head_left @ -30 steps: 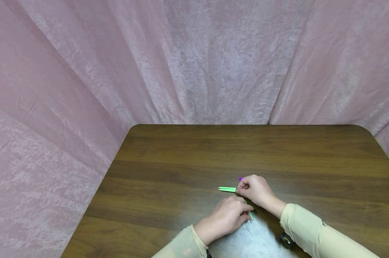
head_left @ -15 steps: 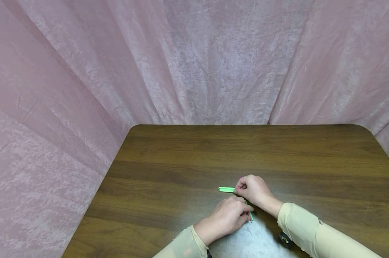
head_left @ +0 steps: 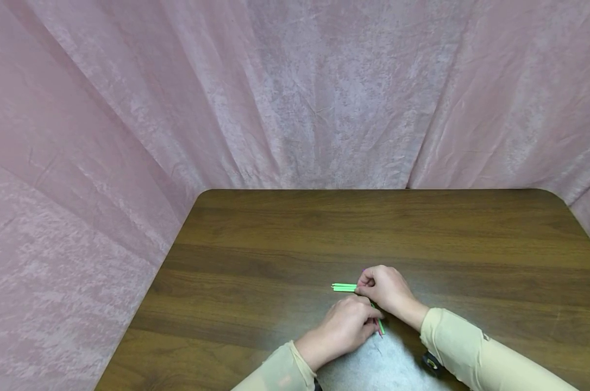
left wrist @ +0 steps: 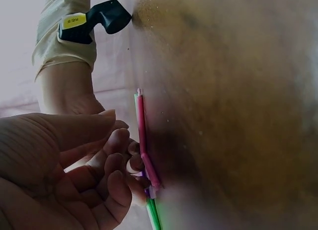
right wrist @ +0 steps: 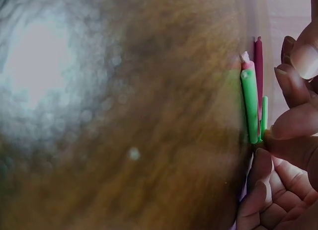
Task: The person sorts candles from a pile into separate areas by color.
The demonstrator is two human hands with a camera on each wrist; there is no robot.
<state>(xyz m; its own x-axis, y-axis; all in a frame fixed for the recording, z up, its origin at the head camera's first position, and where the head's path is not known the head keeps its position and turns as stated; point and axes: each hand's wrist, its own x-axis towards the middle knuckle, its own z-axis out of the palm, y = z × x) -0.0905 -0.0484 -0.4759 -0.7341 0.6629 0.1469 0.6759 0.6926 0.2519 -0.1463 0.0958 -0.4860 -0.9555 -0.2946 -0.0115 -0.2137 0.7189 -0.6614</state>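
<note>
Two thin bright green sticks (head_left: 344, 288) lie side by side on the table, their right ends at my right hand (head_left: 387, 289). That hand's thumb and a fingertip pinch at the end of a green stick (right wrist: 250, 103) in the right wrist view. Close below it, my left hand (head_left: 345, 326) has bent fingers over a green stick (head_left: 381, 326) and a pink stick (left wrist: 141, 120) with a pale tip. In the left wrist view, the left thumb stands apart from the pink stick; I cannot tell whether the left fingers grip it. The hands hide the sticks' middle parts.
The brown wooden table (head_left: 256, 239) has rounded far corners. Pink curtains (head_left: 319, 98) hang behind it and at the sides. A dark device with a yellow label (left wrist: 74, 21) sits on the right wrist, and light reflects off the tabletop in front of the hands.
My right hand has shifted slightly left, covering more of the green sticks' ends and nearly all of a small purple piece. My left hand stays almost where it was.
</note>
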